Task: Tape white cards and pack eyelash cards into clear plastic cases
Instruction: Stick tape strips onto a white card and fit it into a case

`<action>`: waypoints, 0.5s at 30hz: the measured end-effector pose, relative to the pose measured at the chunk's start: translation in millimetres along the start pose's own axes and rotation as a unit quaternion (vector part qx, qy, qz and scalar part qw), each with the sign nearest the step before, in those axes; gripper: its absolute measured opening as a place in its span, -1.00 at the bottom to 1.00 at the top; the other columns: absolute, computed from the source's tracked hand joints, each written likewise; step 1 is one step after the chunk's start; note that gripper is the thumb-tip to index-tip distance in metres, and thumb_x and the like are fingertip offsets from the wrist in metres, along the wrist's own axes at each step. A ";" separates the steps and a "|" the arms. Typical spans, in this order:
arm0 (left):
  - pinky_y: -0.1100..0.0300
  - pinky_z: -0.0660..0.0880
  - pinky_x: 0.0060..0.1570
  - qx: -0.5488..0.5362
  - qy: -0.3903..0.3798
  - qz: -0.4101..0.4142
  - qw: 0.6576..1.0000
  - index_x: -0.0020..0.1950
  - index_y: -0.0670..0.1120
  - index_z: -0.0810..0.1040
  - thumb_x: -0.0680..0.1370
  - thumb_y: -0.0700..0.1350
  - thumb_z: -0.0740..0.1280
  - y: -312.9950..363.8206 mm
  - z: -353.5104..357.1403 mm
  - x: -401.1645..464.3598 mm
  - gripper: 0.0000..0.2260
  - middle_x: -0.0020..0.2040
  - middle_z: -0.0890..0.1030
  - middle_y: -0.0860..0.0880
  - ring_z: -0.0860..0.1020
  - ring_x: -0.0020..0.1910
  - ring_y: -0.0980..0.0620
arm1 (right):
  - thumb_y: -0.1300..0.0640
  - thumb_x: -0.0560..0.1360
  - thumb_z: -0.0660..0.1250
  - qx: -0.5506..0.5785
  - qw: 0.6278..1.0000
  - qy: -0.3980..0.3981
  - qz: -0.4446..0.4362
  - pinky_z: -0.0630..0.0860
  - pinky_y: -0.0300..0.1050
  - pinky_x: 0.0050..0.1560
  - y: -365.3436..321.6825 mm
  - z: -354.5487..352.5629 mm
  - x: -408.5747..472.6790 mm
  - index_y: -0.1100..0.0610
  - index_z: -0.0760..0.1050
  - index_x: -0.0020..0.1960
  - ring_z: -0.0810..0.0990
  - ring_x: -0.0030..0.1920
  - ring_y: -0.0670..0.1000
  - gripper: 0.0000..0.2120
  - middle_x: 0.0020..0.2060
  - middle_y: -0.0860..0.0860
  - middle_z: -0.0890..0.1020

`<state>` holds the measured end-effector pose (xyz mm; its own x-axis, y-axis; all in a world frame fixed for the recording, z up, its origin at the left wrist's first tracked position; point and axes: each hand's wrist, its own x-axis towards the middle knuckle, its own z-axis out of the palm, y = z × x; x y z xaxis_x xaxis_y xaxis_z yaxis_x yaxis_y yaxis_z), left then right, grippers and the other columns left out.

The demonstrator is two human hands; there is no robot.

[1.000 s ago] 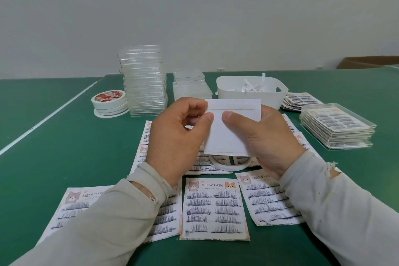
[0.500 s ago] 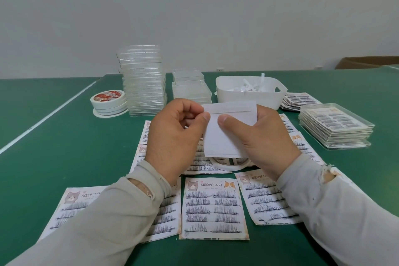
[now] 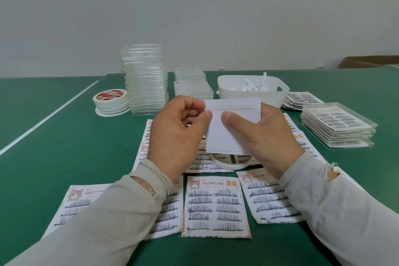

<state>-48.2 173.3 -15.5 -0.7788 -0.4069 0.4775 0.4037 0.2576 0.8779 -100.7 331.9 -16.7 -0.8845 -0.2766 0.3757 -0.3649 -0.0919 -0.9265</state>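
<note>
Two hands hold one white card [image 3: 224, 134] upright above the middle of the green table [image 3: 64, 157], its face toward the camera and its long axis running from 12 to 6 o'clock. The left hand [image 3: 179, 136] pinches the card's 9 o'clock edge between thumb and curled fingers; the right hand [image 3: 263, 136] grips the 3 o'clock side, thumb laid across the front and fingers behind. A strip of tape [image 3: 232, 106] crosses the card near its 12 o'clock edge, lying from 9 to 3 o'clock.

At 6 o'clock below the hands lie eyelash cards [image 3: 216, 205] flat on the table, each printed "MEOW LASH" between two cartoon cat faces, with rows of black lashes beneath; the smaller print under the title is too fine to read. Directly under the white card, a tape ring [image 3: 228, 163] rests on more of these cards. At 10 o'clock stands a stack of tape rolls [image 3: 110, 101] with a red label whose lettering is blurred, just beside a tall stack of clear plastic cases [image 3: 145, 80]. A lower stack of cases [image 3: 192, 84] sits at 12 o'clock, a white bin [image 3: 252, 93] of paper strips at 1 o'clock, and packed cases [image 3: 336, 125] at 3 o'clock.
</note>
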 end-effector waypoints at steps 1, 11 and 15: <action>-0.05 0.68 -0.06 0.002 -0.001 0.002 1.000 -0.08 0.03 0.62 0.52 -0.21 0.50 -0.5 -0.5 -0.1 -0.85 -0.17 0.69 0.01 0.67 -0.15 -0.05 | 0.10 0.48 0.49 -0.005 1.000 0.001 -0.001 0.65 0.03 0.08 0.0 0.0 0.1 0.05 0.69 0.01 0.74 0.00 0.00 -0.88 -0.05 -0.05 0.76; -0.04 0.68 -0.12 0.012 -0.010 0.009 1.000 -0.12 0.02 0.62 0.53 -0.23 0.48 -2.4 -1.6 0.2 -0.85 -0.18 0.69 0.00 0.66 -0.17 -0.08 | 0.14 0.53 0.49 -0.036 0.999 -0.002 -0.015 0.66 0.02 0.09 -1.8 0.8 -0.6 0.03 0.69 0.01 0.73 0.00 -0.03 -0.92 -0.06 -0.08 0.76; -0.05 0.68 -0.15 0.004 -0.003 -0.001 1.000 -0.08 -0.01 0.60 0.53 -0.22 0.48 -1.6 -1.2 -0.1 -0.87 -0.20 0.67 -0.02 0.64 -0.23 -0.04 | 0.17 0.52 0.49 -0.043 0.999 -0.005 -0.033 0.65 -0.21 -0.02 -2.9 1.8 -1.3 -0.04 0.67 -0.07 0.73 -0.05 -0.12 -0.89 -0.10 -0.15 0.75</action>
<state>-48.2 171.9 -16.9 -0.7820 -0.4021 0.4761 0.3985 0.2646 0.8781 -97.9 330.8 -14.6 -0.8548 -0.2821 0.4356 -0.4466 -0.0278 -0.8943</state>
